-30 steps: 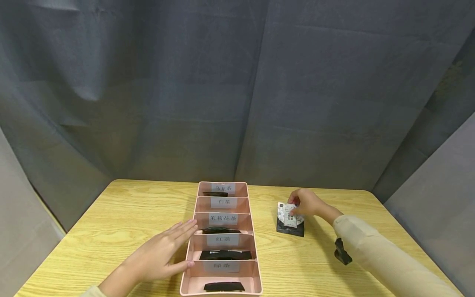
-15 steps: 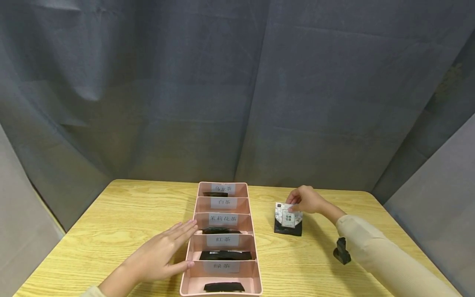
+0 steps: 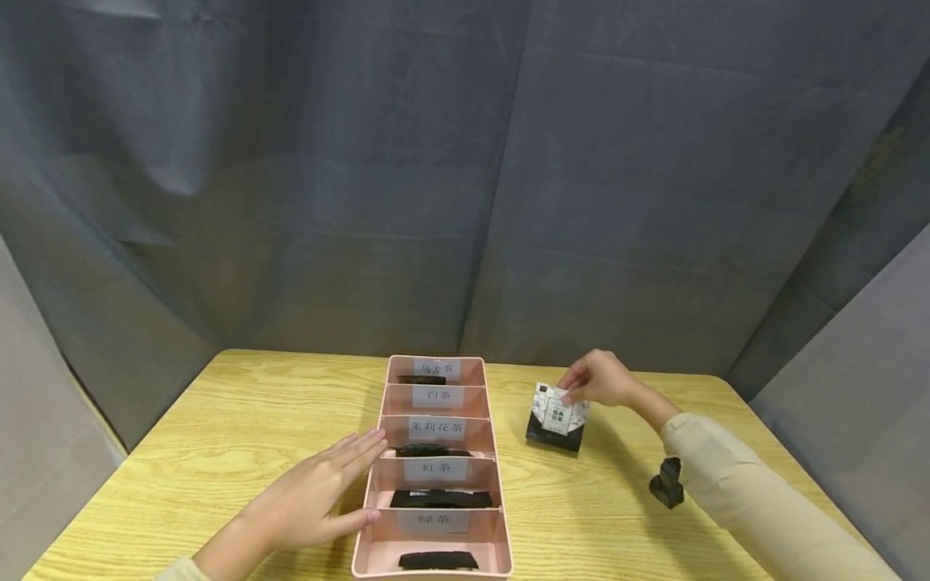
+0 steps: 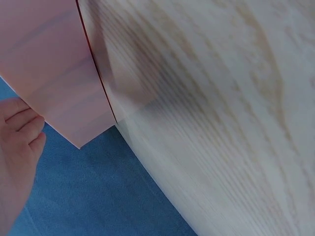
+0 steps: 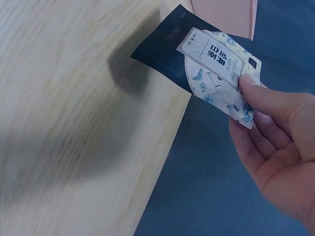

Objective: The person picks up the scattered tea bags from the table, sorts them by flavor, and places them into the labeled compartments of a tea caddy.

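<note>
My right hand [image 3: 601, 381] pinches a tea sachet [image 3: 556, 436] between thumb and fingers at its top edge. The sachet is black below, with a white floral upper part and a pale label of Chinese characters; it hangs tilted over the table and casts a shadow, plain in the right wrist view. A long pink tray [image 3: 474, 402] is split into several labelled compartments in a row. Along its left side lies my left hand [image 3: 323, 494], fingers extended, fingertips and thumb touching the rim.
Dark sachets lie in most of the compartments, such as the black sachet [image 3: 439, 561] in the nearest one; none shows in the second from the back. The wooden table [image 3: 254, 428] ends at a dark curtain [image 3: 436, 202]. A black strap piece [image 3: 667, 482] shows by the right sleeve.
My right hand has raised the sachet off the table and moved it slightly left, toward the tray. The left hand and the tray have stayed in place.
</note>
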A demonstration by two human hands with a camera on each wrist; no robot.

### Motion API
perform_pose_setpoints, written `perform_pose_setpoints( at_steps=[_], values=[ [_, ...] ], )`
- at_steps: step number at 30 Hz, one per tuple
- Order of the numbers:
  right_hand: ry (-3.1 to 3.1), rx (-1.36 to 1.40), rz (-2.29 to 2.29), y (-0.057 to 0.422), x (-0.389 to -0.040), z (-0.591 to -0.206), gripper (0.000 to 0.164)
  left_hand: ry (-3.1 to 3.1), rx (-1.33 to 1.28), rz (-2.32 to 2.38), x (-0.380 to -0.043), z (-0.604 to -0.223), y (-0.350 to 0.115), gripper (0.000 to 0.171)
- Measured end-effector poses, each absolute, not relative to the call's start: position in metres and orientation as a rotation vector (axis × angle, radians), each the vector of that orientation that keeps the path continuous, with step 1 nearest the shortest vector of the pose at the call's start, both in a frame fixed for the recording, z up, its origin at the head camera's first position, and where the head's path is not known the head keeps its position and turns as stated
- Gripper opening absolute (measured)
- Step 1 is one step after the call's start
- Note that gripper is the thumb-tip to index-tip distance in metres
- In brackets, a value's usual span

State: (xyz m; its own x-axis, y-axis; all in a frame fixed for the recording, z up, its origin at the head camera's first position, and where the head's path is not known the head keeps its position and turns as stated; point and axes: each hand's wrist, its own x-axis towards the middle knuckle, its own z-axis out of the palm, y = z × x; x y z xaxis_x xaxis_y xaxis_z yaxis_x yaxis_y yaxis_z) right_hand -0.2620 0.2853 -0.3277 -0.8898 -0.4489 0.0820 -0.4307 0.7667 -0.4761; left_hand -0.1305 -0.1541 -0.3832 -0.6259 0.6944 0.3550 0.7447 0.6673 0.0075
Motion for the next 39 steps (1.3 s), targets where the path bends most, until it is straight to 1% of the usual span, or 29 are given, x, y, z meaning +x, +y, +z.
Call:
perform_pose_setpoints(
  at_steps=[25, 39],
  values=[
    [2.915, -0.815, -0.739, 0.263, -0.263, -0.289, 0.01, -2.586, -1.144, -0.242, -0.132, -0.384, -0.154, 0.07],
    [2.884, -0.909, -0.685, 0.24, -0.259, -0.264, 0.014, -2.547, -1.151, -0.231, -0.132, -0.384, -0.154, 0.068]
  ],
)
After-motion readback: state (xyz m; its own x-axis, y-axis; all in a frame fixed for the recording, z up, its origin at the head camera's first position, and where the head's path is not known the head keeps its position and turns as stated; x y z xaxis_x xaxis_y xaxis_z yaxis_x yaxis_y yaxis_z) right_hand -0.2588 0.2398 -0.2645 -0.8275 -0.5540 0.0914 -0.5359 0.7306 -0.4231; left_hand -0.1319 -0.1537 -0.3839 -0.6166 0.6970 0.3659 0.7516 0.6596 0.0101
